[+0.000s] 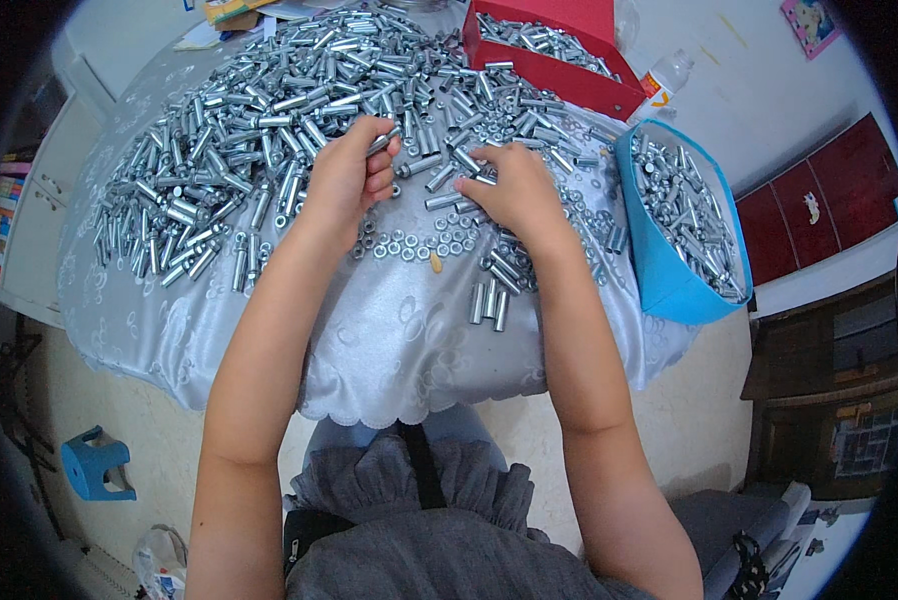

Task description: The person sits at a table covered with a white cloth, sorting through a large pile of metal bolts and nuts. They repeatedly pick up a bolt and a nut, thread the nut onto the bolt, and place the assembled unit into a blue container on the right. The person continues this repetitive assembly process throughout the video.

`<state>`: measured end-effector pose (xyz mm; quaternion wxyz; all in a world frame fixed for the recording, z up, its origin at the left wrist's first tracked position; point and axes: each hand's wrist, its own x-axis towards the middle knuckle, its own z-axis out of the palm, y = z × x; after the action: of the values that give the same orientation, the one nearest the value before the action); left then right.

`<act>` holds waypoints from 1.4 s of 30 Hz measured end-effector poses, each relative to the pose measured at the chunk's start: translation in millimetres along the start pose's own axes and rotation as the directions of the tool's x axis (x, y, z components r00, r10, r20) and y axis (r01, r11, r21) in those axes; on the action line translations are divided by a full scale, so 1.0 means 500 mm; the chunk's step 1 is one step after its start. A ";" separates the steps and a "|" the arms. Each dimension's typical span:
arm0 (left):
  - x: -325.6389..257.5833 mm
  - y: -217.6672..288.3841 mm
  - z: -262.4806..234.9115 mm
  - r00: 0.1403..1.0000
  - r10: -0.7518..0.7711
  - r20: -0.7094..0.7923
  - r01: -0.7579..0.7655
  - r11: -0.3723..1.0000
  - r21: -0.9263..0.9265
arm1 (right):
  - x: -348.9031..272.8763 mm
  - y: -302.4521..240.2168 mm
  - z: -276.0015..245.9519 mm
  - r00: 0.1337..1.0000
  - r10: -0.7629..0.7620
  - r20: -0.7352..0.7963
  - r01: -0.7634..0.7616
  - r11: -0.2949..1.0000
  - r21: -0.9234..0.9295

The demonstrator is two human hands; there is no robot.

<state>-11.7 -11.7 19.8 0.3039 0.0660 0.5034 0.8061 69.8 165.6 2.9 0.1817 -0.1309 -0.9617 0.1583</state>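
Observation:
My left hand (pixel 351 175) is closed around a silvery expansion bolt (pixel 383 142), whose end pokes out past the thumb and forefinger. To its right, my right hand (pixel 517 192) reaches palm down over loose metal sleeves. Its thumb and forefinger curl about one metal sleeve (pixel 483 179); the other fingers are mostly hidden. Hex nuts (pixel 397 246) lie scattered on the cloth between my wrists. More short tubes (pixel 489 303) rest by my right forearm. A large heap of assembled bolts (pixel 299 100) spreads beyond and left of my left hand.
A silvery patterned tablecloth (pixel 369 350) covers the round table. At the right edge stands a blue fabric bin (pixel 679 300) filled with bolts. Behind are a red box (pixel 559 82) holding metal parts and a clear plastic bottle (pixel 667 75). A blue stool (pixel 99 465) stands on the floor.

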 end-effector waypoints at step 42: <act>-0.014 -0.009 0.025 0.998 0.011 0.055 -0.027 0.951 0.307 | 0.016 -0.036 -0.016 0.990 -0.100 0.096 -0.039 0.468 0.883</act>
<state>1.2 -4.7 23.5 0.2953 0.1386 0.6138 0.7189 62.3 153.5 18.9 0.1608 0.0098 -0.7544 0.6363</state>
